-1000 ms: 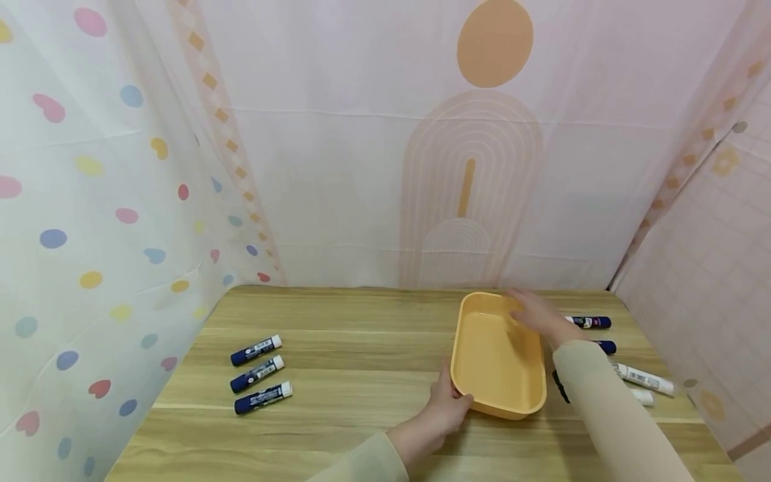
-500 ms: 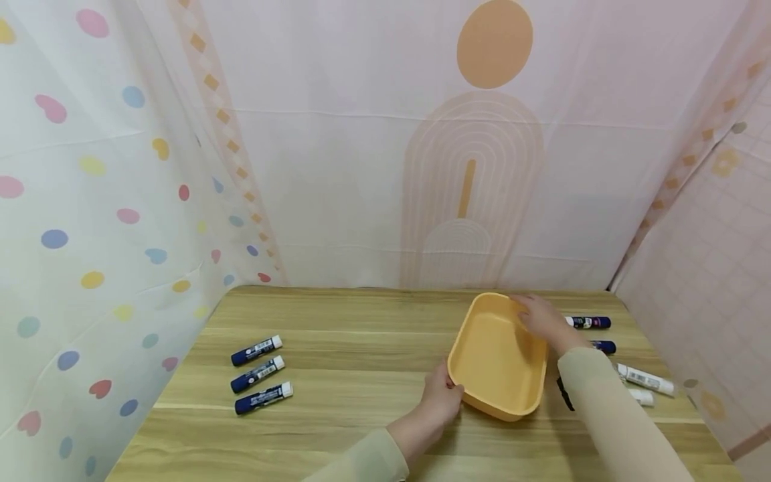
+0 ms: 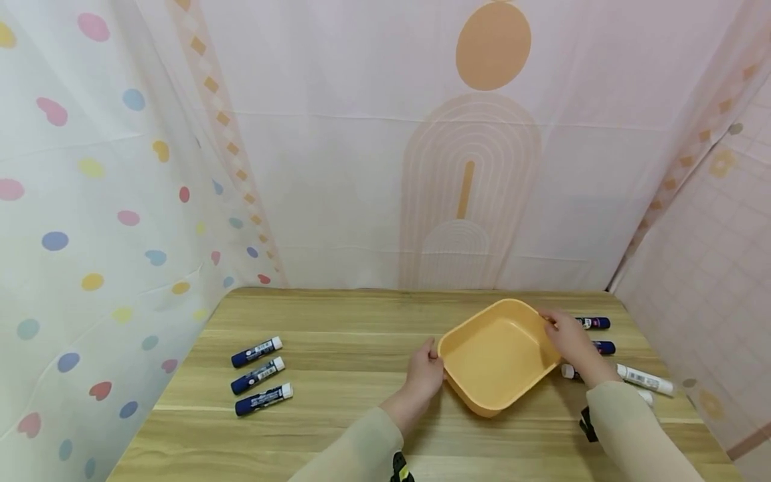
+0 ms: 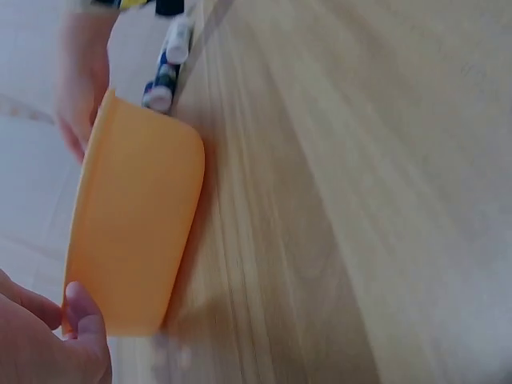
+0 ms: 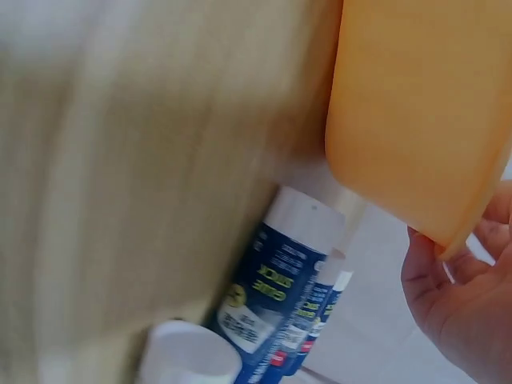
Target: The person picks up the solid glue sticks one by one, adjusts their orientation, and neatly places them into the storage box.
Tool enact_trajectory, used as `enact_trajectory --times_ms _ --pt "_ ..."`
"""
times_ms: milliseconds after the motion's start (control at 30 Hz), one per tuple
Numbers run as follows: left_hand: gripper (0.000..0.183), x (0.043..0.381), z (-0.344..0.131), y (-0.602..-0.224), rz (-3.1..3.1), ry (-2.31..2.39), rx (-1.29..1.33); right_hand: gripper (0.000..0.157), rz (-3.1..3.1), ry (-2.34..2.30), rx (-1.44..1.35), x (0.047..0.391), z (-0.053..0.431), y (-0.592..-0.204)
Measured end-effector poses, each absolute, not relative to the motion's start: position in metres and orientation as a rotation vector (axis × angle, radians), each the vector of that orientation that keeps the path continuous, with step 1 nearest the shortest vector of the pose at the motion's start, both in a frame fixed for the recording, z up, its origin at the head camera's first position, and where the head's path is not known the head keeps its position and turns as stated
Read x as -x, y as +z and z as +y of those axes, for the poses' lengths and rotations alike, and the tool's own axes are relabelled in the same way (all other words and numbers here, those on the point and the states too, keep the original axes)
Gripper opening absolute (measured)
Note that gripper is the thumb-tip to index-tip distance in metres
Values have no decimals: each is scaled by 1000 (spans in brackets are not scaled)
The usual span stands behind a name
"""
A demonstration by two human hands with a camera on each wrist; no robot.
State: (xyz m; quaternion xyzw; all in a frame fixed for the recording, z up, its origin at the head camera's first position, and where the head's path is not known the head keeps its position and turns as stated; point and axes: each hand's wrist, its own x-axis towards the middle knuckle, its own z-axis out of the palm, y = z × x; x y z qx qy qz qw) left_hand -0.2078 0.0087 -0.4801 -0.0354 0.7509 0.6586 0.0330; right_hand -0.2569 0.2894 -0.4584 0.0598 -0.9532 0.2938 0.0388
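A yellow rectangular plastic tub (image 3: 496, 355) sits turned at an angle on the right half of the table, with nothing inside. My left hand (image 3: 423, 376) grips its rim at the left corner; in the left wrist view the thumb of that hand (image 4: 56, 340) lies against the outer wall. On the far right side, my right hand (image 3: 577, 345) pinches the rim between thumb and fingers, as the right wrist view also shows. Close by that hand lie several glue sticks (image 5: 276, 272) with blue-and-white bodies, partly hidden by the hand and sleeve.
Three blue glue sticks with white ends, the nearest one (image 3: 264, 399) included, lie in a column on the left of the wooden table (image 3: 337, 348). A white glue stick (image 3: 646, 379) lies near the right edge. Patterned curtains (image 3: 337, 201) hang behind and beside the table.
Both hands have turned the tub clockwise, from nearly lengthwise to slanted. The left hand has moved a little left and away from me, the right hand rightward and nearer. Glue sticks stay put.
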Motion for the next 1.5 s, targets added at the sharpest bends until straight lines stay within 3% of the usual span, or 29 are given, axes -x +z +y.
enact_trajectory --times_ms 367,800,1100,1500 --pt "40 222 4 -485 2265 2079 294 31 -2884 951 64 235 292 -460" --pt "52 189 4 -476 2044 2126 293 39 -2924 1155 135 221 299 -456" --pt "48 197 -3 -480 2088 2086 254 46 -2879 1560 306 212 300 -457" --pt "51 210 -35 -482 2093 2060 217 47 -2763 1756 310 205 277 -462"
